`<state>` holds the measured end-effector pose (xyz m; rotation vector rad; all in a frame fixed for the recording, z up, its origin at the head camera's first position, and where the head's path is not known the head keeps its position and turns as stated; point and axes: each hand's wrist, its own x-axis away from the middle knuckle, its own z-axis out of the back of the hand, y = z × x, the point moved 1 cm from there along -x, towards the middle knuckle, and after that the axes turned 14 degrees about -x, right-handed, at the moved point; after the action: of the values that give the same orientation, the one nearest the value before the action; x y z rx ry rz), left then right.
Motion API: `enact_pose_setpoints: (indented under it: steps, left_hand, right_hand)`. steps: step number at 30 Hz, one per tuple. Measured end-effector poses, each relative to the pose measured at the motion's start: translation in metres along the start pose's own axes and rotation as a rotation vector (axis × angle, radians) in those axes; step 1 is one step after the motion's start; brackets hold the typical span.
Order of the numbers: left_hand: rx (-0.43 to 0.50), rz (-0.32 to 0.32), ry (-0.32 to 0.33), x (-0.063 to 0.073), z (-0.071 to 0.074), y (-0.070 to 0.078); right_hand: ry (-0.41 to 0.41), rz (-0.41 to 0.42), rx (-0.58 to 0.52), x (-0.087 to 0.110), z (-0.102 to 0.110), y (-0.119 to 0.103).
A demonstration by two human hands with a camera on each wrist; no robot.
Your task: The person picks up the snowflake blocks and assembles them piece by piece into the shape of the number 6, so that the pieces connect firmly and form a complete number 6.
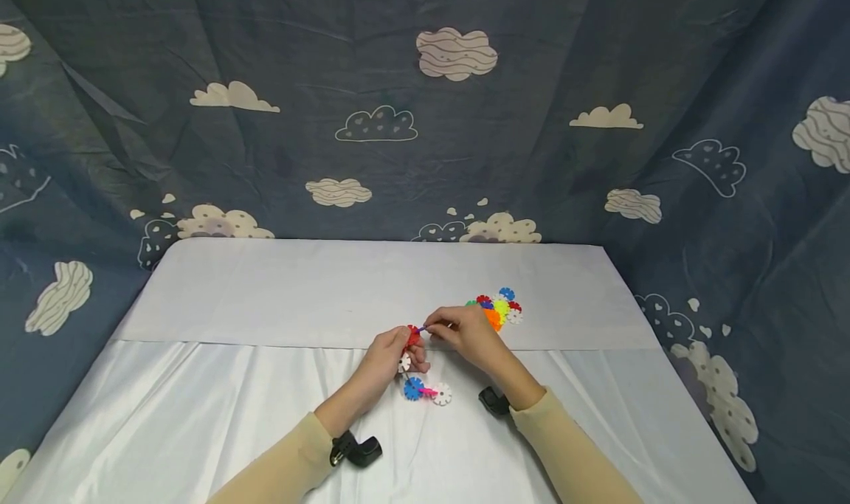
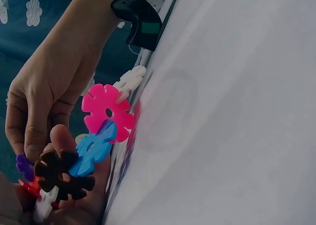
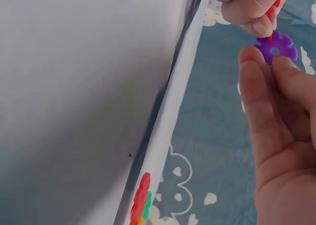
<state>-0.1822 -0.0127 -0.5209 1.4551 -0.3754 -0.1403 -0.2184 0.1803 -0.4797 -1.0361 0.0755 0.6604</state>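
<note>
Purple disc [image 3: 285, 49], pinched at its rim by the right hand [image 1: 470, 336], meets the red disc [image 1: 412, 336] the left hand [image 1: 385, 358] grips, probably for steadiness, over the desk [image 1: 265, 290] between its side edges.

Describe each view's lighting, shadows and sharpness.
Head: broad white fabric tablecloth brightly lit; left wrist: dimmer, greyish, pink flower-shaped plastic disc fairly crisp; right wrist: wide soft shadow darkening the tablecloth, purple notched plastic disc distinct.
</note>
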Motion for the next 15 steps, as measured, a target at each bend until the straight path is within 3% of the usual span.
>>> enact_pose_setpoints:
  steps: [9,13,15]
  left_hand:
    - [0.013,0.029,-0.057,0.0002,0.0008,0.0024]
    - [0.002,0.014,-0.068,-0.0011,0.0001,0.004]
    - [-0.004,0.0,-0.059,-0.0017,-0.0006,0.0039]
  right_hand:
    - [-0.009,-0.001,0.091,0.0007,-0.0006,0.0004]
    - [-0.028,0.024,0.121,0.0003,-0.0011,-0.0008]
    - [-0.048,-0.006,0.093,-0.0005,0.0025,0.0006]
